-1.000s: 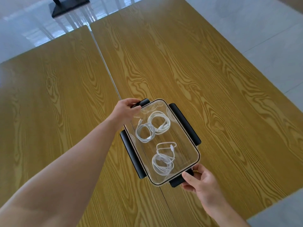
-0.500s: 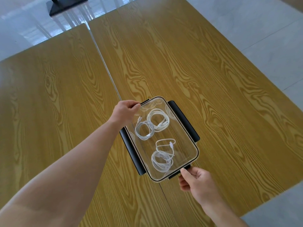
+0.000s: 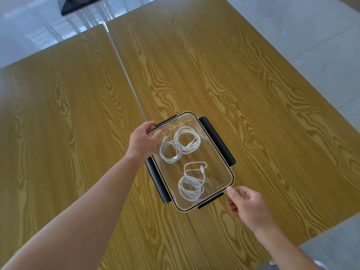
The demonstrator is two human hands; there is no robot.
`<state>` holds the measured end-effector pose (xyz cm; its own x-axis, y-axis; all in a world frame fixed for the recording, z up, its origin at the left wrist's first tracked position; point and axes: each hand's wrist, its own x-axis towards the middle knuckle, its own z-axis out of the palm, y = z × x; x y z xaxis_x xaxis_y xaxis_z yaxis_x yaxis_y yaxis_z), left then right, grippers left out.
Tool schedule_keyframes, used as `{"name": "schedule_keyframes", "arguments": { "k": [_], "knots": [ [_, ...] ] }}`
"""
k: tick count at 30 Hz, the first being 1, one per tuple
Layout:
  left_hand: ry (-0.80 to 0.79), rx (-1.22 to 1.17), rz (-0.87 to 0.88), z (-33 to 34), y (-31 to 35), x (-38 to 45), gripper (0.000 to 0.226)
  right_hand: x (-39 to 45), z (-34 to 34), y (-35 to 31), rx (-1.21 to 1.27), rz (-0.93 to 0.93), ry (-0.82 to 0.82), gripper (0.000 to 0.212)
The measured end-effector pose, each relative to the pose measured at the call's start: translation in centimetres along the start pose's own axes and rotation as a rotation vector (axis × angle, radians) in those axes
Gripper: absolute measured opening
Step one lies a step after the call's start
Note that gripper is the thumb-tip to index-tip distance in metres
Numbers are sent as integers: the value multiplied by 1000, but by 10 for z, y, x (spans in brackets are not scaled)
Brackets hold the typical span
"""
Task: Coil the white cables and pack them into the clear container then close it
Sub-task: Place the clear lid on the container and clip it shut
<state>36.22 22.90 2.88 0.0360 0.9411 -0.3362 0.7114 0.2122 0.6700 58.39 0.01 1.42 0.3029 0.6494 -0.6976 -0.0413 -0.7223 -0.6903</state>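
The clear container (image 3: 232,172) lies on the wooden table with its transparent lid (image 3: 214,170) on top. Inside are three coiled white cables: two at the far end (image 3: 188,142) (image 3: 170,152) and one at the near end (image 3: 191,189). Black latches on the long left side (image 3: 157,182) and long right side (image 3: 217,141) stick out flat. The short-end latches, near (image 3: 211,201) and far (image 3: 165,122), are folded down. My left hand (image 3: 143,142) rests its fingers on the lid's far left corner. My right hand (image 3: 243,203) is loosely curled, thumb tip at the near right corner, holding nothing.
Two yellow wood-grain tables meet at a seam (image 3: 132,88) that runs under the container. A black stand base (image 3: 78,4) sits on the pale floor beyond the tables. Grey floor tiles (image 3: 321,45) border the table's right edge.
The near and far end latches went from sticking out to folded down. My right hand let go of the near latch and slid right. My left hand shifted onto the lid corner.
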Motion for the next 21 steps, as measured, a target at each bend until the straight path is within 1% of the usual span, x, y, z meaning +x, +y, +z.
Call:
{"name": "schedule_keyframes", "arguments": {
  "k": [1,4,5,7,8,10,13,16,21],
  "knots": [
    [21,16,0,-2,-4,-8,49,2,-4,-5,-12,-38,49,31],
    [83,22,-31,-5,-19,-34,61,10,-12,-29,-110,-184,172,14],
    [102,16,-49,-6,-24,-43,65,14,-12,-37,-149,-233,198,15],
    [138,7,-83,-4,-33,-61,70,23,-11,-51,-217,-316,226,30],
    [159,2,-97,-2,-36,-70,70,27,-9,-58,-253,-346,222,36],
    [185,-25,-119,3,-37,-84,62,35,-6,-70,-303,-388,202,41],
    [178,-105,-176,10,-31,-97,50,43,-1,-80,-386,-417,171,40],
    [176,-160,-209,17,-26,-103,49,50,3,-80,-445,-399,140,38],
    [197,-326,-276,20,-25,-103,48,62,5,-80,-401,-336,80,39]
  ]
}}
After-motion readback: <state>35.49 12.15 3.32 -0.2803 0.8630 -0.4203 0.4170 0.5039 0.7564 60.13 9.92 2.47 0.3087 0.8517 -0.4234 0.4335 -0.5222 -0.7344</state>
